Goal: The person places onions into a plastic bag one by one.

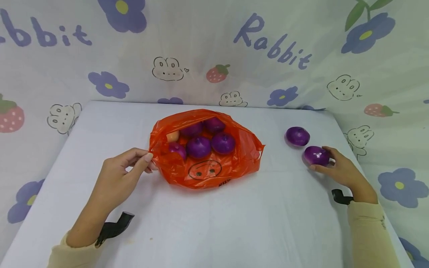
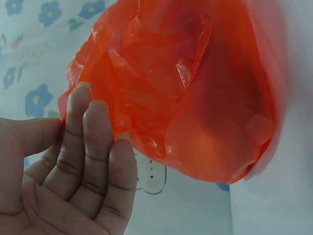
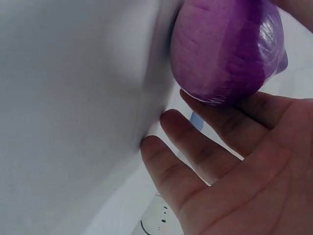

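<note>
An orange-red plastic bag (image 1: 207, 178) lies on the table with its mouth facing up. Inside it sit several purple onions (image 1: 199, 147) and one tan round thing (image 1: 172, 136), partly covered. My left hand (image 1: 122, 178) pinches the bag's left edge between thumb and forefinger; its other fingers stay off the plastic in the left wrist view. On the right side, a glossy purple onion (image 1: 316, 156) rests on the table between the thumb and fingers of my right hand (image 1: 343, 169). Another purple onion (image 1: 297, 136) lies just behind it, untouched.
A white-covered table (image 1: 234, 227) carries everything. Behind and beside it hangs a pale cloth (image 1: 194, 41) printed with flowers, rabbits and strawberries. A black strap-like piece (image 1: 115, 227) is on the left wrist, and a similar black piece (image 1: 341, 197) is on the right.
</note>
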Tool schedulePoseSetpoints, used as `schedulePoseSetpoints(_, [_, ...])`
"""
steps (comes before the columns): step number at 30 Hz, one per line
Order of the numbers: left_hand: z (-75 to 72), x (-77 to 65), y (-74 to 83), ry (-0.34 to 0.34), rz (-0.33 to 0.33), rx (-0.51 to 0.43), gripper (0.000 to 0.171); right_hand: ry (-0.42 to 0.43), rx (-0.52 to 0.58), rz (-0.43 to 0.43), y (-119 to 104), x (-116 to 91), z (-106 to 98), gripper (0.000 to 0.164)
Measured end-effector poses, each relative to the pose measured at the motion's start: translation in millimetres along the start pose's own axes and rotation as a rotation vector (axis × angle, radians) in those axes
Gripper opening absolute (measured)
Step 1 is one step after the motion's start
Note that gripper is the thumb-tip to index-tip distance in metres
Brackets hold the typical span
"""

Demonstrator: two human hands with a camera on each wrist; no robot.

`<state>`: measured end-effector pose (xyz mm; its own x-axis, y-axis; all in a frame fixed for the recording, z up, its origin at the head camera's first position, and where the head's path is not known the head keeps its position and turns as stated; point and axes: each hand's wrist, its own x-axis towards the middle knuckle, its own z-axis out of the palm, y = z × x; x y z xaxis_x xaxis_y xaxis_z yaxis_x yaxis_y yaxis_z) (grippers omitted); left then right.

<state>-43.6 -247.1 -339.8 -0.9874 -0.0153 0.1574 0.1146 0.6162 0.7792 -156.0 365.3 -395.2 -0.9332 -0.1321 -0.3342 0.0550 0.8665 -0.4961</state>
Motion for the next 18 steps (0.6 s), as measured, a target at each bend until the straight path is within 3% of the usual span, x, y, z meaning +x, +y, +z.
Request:
schedulePoseSetpoints(6, [-0.3,-1.7,-0.1,0.004,-0.006,0.009,0.015,0.043,-0.007,-0.027,-1.8,-1.0,2.0,0.096])
schedulePoseSetpoints(18, [0.8,-1.7,1.5,-0.008,-0.01,0.008,0.017,0.041,-0.005,-0.006,-4.9,-7.3,8.1,0.1])
